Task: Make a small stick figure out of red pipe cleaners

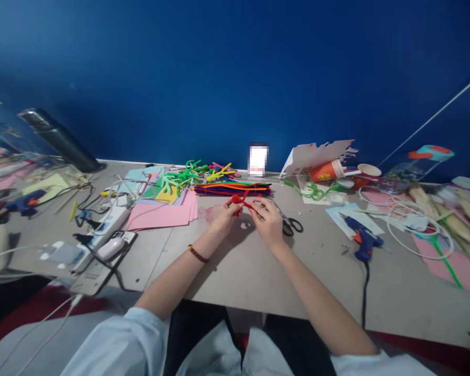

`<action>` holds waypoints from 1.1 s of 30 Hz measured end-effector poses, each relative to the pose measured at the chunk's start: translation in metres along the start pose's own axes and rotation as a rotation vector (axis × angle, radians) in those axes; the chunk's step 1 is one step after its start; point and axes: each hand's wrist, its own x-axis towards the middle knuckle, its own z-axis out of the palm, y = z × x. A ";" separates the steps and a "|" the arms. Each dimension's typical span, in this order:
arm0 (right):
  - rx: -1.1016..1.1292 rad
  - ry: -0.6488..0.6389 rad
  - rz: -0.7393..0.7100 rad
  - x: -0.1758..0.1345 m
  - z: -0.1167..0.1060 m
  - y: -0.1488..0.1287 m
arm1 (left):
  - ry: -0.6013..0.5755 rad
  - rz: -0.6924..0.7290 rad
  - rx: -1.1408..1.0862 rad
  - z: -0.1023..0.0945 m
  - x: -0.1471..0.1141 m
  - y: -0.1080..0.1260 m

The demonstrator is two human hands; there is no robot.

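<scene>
Just above the table, my left hand (229, 213) pinches a bent red pipe cleaner (241, 199) near its bunched end. My right hand (267, 222) has its fingers closed on the other part of the same red piece. Behind both hands lies a bundle of straight pipe cleaners (233, 189) in purple, orange, red and other colours. Black-handled scissors (292, 225) rest beside my right hand, their blades partly hidden by it. Left of the bundle is a heap of bent green pipe cleaners (184, 175), with yellow ones (221, 173) by it.
Pink paper sheets (162, 215) lie to the left, near a power strip (105, 230) with cables and a phone (121, 256). On the right are a blue glue gun (361, 237), paper cups (327, 171) and a coiled white cable (419, 230). A lit screen (258, 159) leans against the blue wall.
</scene>
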 end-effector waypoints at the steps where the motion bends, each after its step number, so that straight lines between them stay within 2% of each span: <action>1: 0.016 0.005 0.001 0.001 0.000 0.000 | -0.004 0.003 0.000 0.000 0.000 0.001; 6: 0.131 -0.029 0.041 0.002 0.002 0.000 | -0.032 0.009 0.008 0.002 -0.001 0.003; 9: 0.256 -0.044 0.192 0.003 0.002 -0.002 | -0.037 0.008 0.016 0.001 -0.001 0.003; 12: 0.478 -0.102 0.364 0.003 0.004 -0.004 | -0.021 0.006 0.017 0.000 -0.001 0.003; 16: 0.652 -0.133 0.474 0.003 0.005 -0.005 | -0.027 0.004 0.017 0.001 -0.001 0.004; 24: 0.612 -0.200 0.418 0.004 0.002 -0.003 | -0.025 0.000 -0.018 0.001 -0.001 0.004; 28: 0.539 -0.178 0.433 0.005 0.000 -0.001 | -0.002 -0.012 -0.037 -0.001 0.001 0.001; 33: 0.485 -0.159 0.372 0.005 -0.001 -0.002 | -0.006 -0.019 -0.073 -0.001 0.001 0.000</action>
